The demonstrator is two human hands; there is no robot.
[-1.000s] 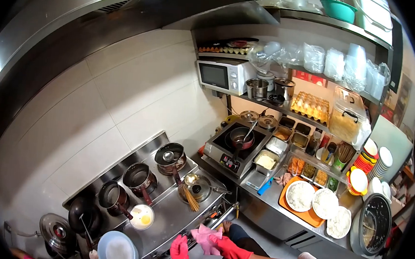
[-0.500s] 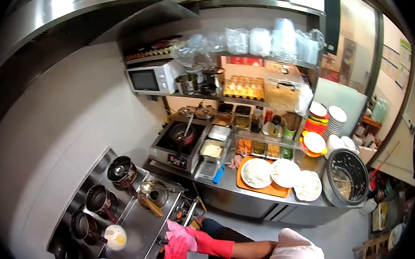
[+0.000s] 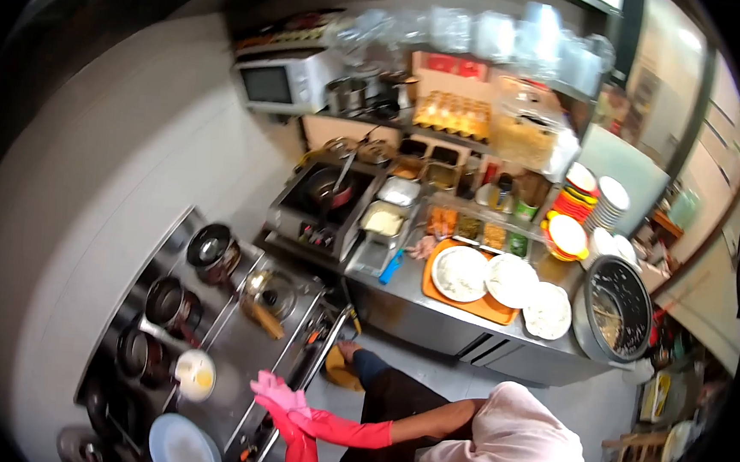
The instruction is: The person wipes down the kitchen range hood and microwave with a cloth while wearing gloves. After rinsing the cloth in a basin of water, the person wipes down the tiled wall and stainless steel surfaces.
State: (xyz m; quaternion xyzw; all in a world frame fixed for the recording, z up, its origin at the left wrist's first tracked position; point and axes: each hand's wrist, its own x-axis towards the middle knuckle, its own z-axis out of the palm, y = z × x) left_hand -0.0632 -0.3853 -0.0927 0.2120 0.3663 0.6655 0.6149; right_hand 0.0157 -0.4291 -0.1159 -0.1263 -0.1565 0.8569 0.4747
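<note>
Both my hands wear red-pink rubber gloves and are close together over the front edge of the steel stove counter (image 3: 244, 368). My right hand (image 3: 309, 421) reaches in from the right, closed on what looks like a lighter pink cloth (image 3: 278, 392). My left hand (image 3: 286, 427) comes up from below and meets the cloth; its fingers are blurred and partly hidden. Left of them stands a white bowl (image 3: 196, 375) with something yellow in it. Beyond them, wooden chopsticks (image 3: 264, 319) rest by a round metal lid (image 3: 284, 291).
Several dark saucepans (image 3: 173, 305) line the stove's back. A pale blue basin (image 3: 183, 448) sits at the near end. An induction cooker (image 3: 320, 202) with a pan stands ahead. Rice bowls (image 3: 460, 273) sit on an orange tray (image 3: 435, 287), left of a large rice pot (image 3: 612, 308).
Both gloved hands have moved left and up in the view, from the stove's front edge toward its top, with the pink cloth between them. The camera has tilted, and more of the basin shows.
</note>
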